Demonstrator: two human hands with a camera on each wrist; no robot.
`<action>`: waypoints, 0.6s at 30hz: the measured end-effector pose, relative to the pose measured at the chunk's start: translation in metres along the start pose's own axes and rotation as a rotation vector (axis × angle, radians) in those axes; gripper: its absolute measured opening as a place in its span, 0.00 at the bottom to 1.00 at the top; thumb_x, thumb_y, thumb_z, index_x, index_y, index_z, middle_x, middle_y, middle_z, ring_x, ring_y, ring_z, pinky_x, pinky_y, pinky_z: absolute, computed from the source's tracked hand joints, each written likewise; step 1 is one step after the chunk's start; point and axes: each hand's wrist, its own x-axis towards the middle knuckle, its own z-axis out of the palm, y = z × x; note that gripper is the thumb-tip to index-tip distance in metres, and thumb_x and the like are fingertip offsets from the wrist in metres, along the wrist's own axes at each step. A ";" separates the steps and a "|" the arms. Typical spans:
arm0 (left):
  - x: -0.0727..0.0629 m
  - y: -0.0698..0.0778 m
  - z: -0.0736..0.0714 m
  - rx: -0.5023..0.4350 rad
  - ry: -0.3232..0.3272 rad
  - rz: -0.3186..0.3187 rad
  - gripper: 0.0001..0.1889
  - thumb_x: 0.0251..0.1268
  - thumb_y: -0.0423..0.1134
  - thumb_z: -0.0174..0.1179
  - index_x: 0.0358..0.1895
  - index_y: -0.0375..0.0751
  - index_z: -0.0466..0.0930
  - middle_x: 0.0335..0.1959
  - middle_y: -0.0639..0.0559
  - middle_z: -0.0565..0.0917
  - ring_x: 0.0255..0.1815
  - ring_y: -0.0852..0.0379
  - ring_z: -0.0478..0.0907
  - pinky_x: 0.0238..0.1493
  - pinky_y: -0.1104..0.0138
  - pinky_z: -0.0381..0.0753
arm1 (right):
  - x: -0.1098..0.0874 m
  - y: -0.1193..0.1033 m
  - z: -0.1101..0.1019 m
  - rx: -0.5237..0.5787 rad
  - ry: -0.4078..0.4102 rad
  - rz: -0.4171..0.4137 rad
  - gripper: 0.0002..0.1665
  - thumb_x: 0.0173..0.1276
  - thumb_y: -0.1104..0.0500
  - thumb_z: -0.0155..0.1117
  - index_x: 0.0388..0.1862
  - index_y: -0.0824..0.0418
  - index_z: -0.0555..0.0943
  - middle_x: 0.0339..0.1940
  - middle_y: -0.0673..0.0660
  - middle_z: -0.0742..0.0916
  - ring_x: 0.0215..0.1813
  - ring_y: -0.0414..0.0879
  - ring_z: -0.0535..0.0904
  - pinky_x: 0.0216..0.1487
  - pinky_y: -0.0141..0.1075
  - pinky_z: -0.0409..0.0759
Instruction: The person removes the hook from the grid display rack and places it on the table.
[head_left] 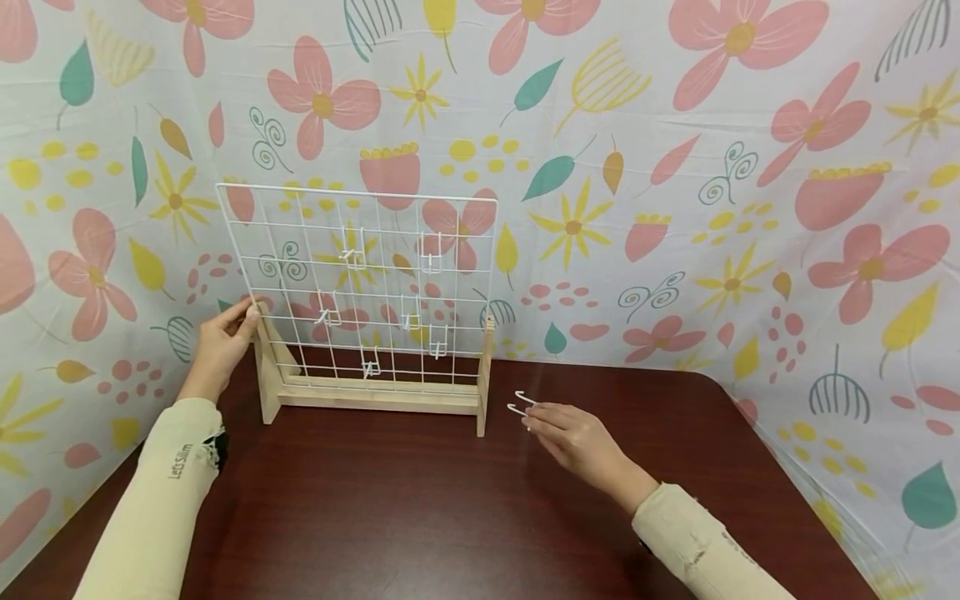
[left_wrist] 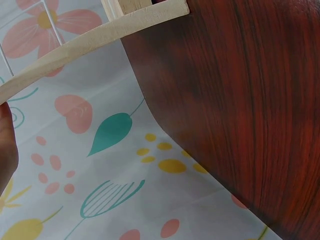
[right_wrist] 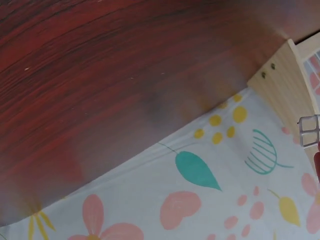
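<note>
The right hand (head_left: pixel 581 442), right of centre, pinches a white wire hook (head_left: pixel 527 397), prongs pointing left toward the upright wire grid (head_left: pixel 360 192) left of centre. The nearer left hand (head_left: pixel 221 342) grips the grid's wooden stand (head_left: pixel 382 403) at its left end.

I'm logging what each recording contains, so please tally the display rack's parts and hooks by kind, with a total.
White rectangular wire grid: 1
Pale wooden stand: 1
White wire hooks: 7 (6 on the grid, 1 in the right hand)
Total: 9
</note>
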 end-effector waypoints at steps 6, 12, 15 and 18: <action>-0.001 -0.001 -0.002 -0.001 -0.017 -0.019 0.27 0.74 0.45 0.50 0.68 0.30 0.65 0.64 0.35 0.71 0.45 0.81 0.69 0.40 0.86 0.72 | -0.005 0.001 0.006 0.024 -0.066 -0.065 0.14 0.74 0.60 0.54 0.42 0.64 0.87 0.42 0.59 0.88 0.45 0.51 0.84 0.45 0.41 0.82; -0.001 -0.003 -0.001 -0.013 -0.004 -0.004 0.26 0.73 0.44 0.52 0.67 0.30 0.67 0.61 0.45 0.76 0.44 0.80 0.70 0.39 0.85 0.73 | -0.009 0.004 0.015 0.016 -0.101 -0.123 0.11 0.71 0.63 0.58 0.40 0.64 0.87 0.40 0.58 0.88 0.43 0.50 0.84 0.45 0.40 0.82; -0.001 -0.003 -0.001 -0.046 -0.004 0.017 0.26 0.73 0.43 0.53 0.66 0.28 0.68 0.56 0.58 0.78 0.45 0.78 0.71 0.40 0.85 0.73 | -0.011 0.005 0.018 0.001 -0.136 -0.141 0.09 0.58 0.66 0.69 0.39 0.64 0.87 0.39 0.58 0.89 0.43 0.49 0.84 0.45 0.39 0.82; 0.000 -0.003 -0.001 -0.087 -0.012 0.025 0.26 0.73 0.42 0.53 0.66 0.27 0.67 0.52 0.66 0.78 0.46 0.78 0.72 0.41 0.85 0.72 | -0.013 0.004 0.021 -0.010 -0.172 -0.148 0.11 0.55 0.65 0.71 0.39 0.64 0.87 0.39 0.57 0.89 0.44 0.48 0.84 0.45 0.39 0.82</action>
